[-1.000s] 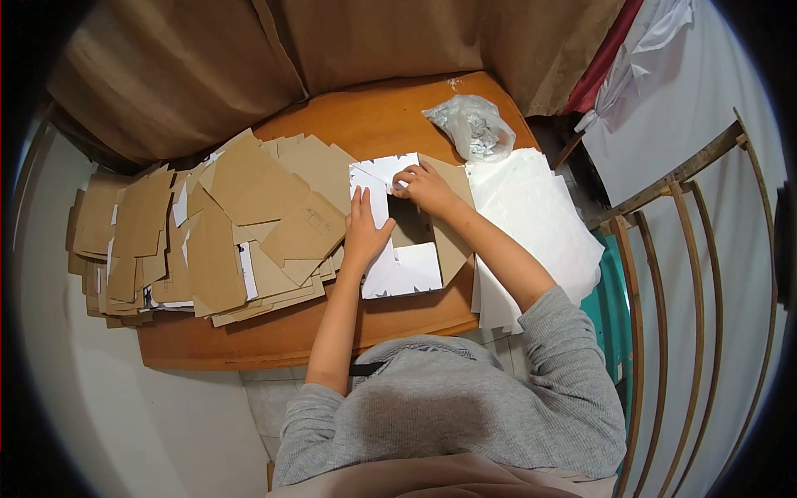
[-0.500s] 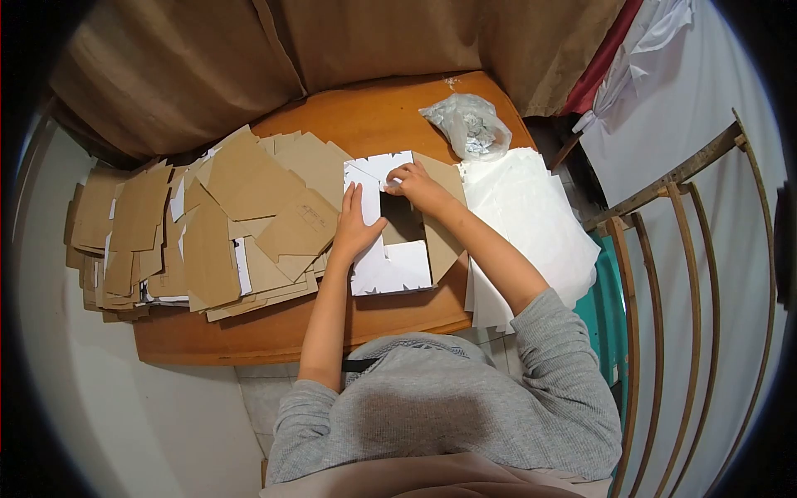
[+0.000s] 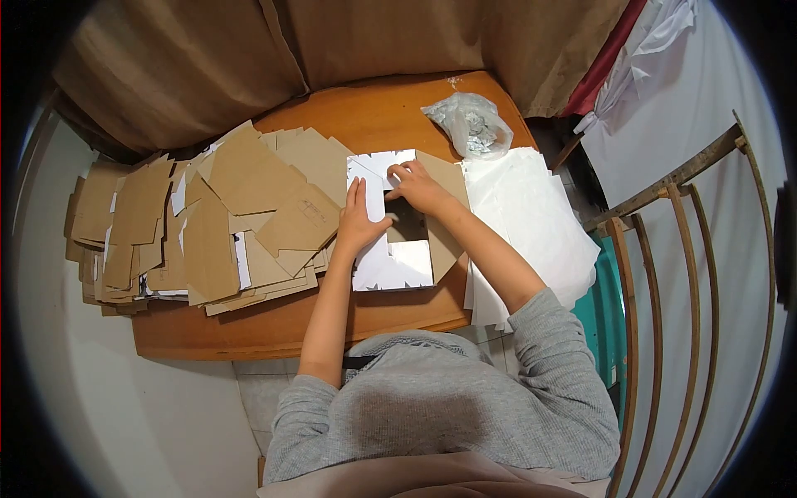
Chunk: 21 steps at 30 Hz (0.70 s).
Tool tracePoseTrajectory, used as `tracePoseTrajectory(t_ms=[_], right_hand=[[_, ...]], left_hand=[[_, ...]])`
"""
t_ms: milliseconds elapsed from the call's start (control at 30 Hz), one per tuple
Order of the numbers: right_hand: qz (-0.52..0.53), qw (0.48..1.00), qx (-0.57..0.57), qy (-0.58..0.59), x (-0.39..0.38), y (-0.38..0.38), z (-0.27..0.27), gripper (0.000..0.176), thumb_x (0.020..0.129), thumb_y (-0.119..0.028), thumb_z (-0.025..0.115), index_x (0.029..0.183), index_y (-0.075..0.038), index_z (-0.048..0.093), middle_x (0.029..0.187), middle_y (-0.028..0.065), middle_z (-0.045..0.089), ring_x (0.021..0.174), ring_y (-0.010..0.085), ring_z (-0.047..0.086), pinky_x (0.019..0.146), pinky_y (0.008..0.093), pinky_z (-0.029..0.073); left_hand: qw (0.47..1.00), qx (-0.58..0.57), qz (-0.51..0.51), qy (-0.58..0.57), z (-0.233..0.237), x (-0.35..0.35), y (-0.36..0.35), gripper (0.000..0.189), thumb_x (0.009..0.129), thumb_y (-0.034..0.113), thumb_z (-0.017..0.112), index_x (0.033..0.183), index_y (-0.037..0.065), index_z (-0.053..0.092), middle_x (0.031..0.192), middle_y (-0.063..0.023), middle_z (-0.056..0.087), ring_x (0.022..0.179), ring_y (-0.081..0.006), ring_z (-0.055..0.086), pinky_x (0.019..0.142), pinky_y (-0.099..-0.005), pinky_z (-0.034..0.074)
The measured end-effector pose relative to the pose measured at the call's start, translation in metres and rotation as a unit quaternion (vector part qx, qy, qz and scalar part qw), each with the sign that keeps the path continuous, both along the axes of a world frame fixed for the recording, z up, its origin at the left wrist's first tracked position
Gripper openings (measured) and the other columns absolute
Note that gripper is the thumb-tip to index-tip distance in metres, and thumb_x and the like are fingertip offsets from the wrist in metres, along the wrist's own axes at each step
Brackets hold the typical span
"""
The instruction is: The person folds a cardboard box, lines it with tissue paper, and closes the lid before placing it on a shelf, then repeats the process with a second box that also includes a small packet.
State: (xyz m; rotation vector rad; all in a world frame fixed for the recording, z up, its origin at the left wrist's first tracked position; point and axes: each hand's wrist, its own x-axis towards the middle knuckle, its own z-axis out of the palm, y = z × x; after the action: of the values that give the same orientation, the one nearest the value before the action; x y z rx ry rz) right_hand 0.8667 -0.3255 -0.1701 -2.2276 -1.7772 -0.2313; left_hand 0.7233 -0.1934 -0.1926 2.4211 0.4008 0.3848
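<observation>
A partly folded box (image 3: pixel 408 275), white with dark stars on its flaps and brown card at its right side, lies in front of me on the orange table (image 3: pixel 365 112). My left hand (image 3: pixel 358 222) rests on its left white flap, fingers pointing up, thumb apart at the edge of the dark opening. At the upper flap my right hand (image 3: pixel 419 189) has its fingers bent over the inner corner, with thumb and fingertips on the white card.
Flat brown cardboard pieces (image 3: pixel 249 183) are piled at the left. White sheets (image 3: pixel 531 224) lie stacked at the right, below a plastic bag (image 3: pixel 471 124) of silvery things. A wooden rack (image 3: pixel 681 249) stands further right.
My left thumb has shifted to the edge of the opening. The fingers of my right hand have spread slightly at the upper flap, its thumb now lower.
</observation>
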Motion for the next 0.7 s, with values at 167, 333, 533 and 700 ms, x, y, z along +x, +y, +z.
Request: tracePoseTrajectory(t_ms=[167,333,533,700], right_hand=[[-0.038,0.946,0.092,0.309,-0.01,-0.033,0.027,0.039,0.074,0.004,0.056,0.102,-0.019,0.07,0.122,0.0135,0.05,0.112,0.032,0.047,0.097,0.0388,0.039],[-0.321,0.86,0.339,0.206,-0.052,-0.088,0.059,0.054,0.079,-0.005,0.061,0.131,-0.006,0.046,0.122,0.0201,0.051,0.116,0.0333,0.047,0.098,0.0392,0.038],[-0.185,0.704,0.292,0.62,-0.08,-0.092,0.036,0.056,0.09,-0.012,0.051,0.14,0.001,0.031,0.141,0.0228,0.035,0.129,0.0297,0.039,0.106,0.0354,0.029],[-0.161,0.864,0.245,0.408,-0.102,-0.056,0.034,0.057,0.09,-0.011,0.046,0.143,-0.001,0.025,0.143,0.0219,0.031,0.13,0.0328,0.034,0.107,0.037,0.027]], left_hand=[[1.0,0.01,0.008,-0.011,0.0,-0.005,-0.005,0.096,0.066,0.033,0.073,0.142,0.002,0.024,0.148,-0.0172,0.022,0.131,-0.0333,0.034,0.102,-0.0434,0.035],[0.999,-0.015,0.016,-0.025,0.004,-0.01,-0.009,0.094,0.07,0.036,0.073,0.142,0.002,0.024,0.147,-0.0188,0.022,0.131,-0.0364,0.032,0.105,-0.0428,0.033],[0.999,-0.031,0.021,-0.011,0.011,-0.011,-0.021,0.094,0.07,0.036,0.073,0.142,0.001,0.023,0.146,-0.0197,0.024,0.13,-0.0363,0.033,0.103,-0.0437,0.035],[0.998,-0.021,0.061,0.003,0.015,-0.01,-0.022,0.093,0.069,0.035,0.072,0.139,-0.007,0.026,0.147,-0.0231,0.024,0.131,-0.0377,0.033,0.103,-0.0401,0.036]])
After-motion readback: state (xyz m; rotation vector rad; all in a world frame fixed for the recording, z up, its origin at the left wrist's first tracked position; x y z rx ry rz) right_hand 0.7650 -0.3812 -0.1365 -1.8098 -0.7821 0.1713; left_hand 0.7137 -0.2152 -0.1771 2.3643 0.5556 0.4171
